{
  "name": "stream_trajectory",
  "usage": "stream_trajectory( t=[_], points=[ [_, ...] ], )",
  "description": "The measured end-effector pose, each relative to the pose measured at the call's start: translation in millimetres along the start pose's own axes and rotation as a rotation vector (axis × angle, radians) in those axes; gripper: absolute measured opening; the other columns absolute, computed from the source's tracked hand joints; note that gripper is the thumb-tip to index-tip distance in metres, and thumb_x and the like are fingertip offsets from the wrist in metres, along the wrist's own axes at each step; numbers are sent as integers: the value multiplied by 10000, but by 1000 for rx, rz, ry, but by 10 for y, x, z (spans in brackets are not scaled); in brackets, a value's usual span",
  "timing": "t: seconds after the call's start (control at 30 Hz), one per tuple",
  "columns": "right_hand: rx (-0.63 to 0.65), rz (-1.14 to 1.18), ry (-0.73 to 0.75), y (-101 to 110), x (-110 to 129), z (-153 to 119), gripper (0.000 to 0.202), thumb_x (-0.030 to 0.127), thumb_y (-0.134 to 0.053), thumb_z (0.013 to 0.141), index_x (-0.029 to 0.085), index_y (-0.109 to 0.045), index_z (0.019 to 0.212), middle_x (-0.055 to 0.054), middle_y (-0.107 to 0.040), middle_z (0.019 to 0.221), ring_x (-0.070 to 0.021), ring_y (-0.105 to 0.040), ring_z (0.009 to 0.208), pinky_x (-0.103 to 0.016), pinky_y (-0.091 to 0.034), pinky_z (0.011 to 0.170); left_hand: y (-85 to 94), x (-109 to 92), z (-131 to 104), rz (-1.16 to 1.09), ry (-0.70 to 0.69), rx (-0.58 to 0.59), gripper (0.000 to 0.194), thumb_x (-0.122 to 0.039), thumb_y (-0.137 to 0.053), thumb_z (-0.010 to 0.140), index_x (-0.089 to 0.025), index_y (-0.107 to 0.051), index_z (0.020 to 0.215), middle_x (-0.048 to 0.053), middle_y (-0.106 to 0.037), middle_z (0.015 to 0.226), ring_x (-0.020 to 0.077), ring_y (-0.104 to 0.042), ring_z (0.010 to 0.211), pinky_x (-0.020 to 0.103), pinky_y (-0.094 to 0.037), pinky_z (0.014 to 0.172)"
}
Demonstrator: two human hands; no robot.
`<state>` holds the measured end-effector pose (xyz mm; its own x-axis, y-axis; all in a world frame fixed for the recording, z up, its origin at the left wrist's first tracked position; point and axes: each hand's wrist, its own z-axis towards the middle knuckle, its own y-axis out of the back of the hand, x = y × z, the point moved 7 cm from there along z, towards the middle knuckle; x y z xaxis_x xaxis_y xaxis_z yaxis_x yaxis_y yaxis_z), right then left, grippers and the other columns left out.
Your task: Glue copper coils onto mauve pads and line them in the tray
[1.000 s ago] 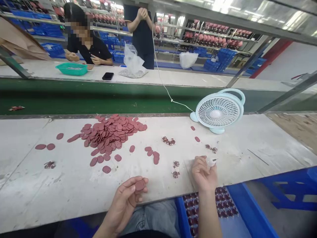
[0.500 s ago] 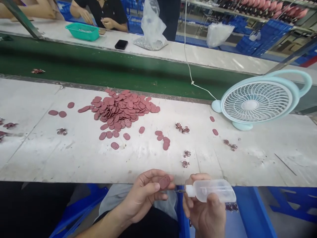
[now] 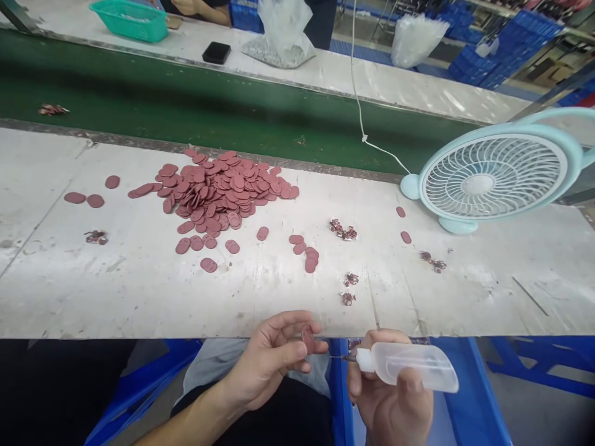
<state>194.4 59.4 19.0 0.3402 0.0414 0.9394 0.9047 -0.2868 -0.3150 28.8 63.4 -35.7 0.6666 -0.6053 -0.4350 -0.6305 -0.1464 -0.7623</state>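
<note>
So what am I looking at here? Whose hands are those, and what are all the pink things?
This picture comes from a camera worn on a person's head, looking down at their own two hands. The left hand pinches one small pink oval piece. The right hand holds a clear squeeze bottle with a thin needle tip pointing at that piece. On the white worktable lies a big pile of pink ovals, with loose ones scattered round it. At the right stands a light blue fan. Behind runs a green belt.
</note>
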Motion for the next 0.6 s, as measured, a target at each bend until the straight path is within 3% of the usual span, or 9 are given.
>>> stream_trajectory(
  t=[0.13,0.27,0.4,0.6],
  points=[
    [-79,-150,143,-78,62,-95,290,478,-625,863,252,-675,1038,12,-619,659,-210,-642,459,-319,-513,385,-15,69,-11,2,-9,23,343,-166,-854,726,-205,-772,1057,83,-798,1038,221,-757,956,185,-585,676],
    [-165,-242,233,-155,46,-192,259,396,-646,854,233,-677,1052,-18,-676,763,-226,-678,537,-356,-566,437,-34,80,-33,4,-84,84,362,-151,-850,729,-210,-769,1077,85,-804,1052,177,-757,852,209,-595,688],
    [-188,-284,273,-179,32,-217,226,338,-654,848,214,-691,1032,-46,-664,890,-218,-684,575,-358,-571,450,-51,63,-54,19,-120,121,357,-128,-827,751,-234,-769,1087,78,-801,1079,169,-763,831,209,-586,695],
    [-164,-374,307,-182,62,-216,215,318,-678,857,228,-704,1051,-34,-647,899,-188,-677,601,-339,-577,518,-22,68,-65,41,-121,128,369,-111,-807,770,-247,-759,1110,78,-793,1111,172,-763,875,213,-581,721]
  ],
)
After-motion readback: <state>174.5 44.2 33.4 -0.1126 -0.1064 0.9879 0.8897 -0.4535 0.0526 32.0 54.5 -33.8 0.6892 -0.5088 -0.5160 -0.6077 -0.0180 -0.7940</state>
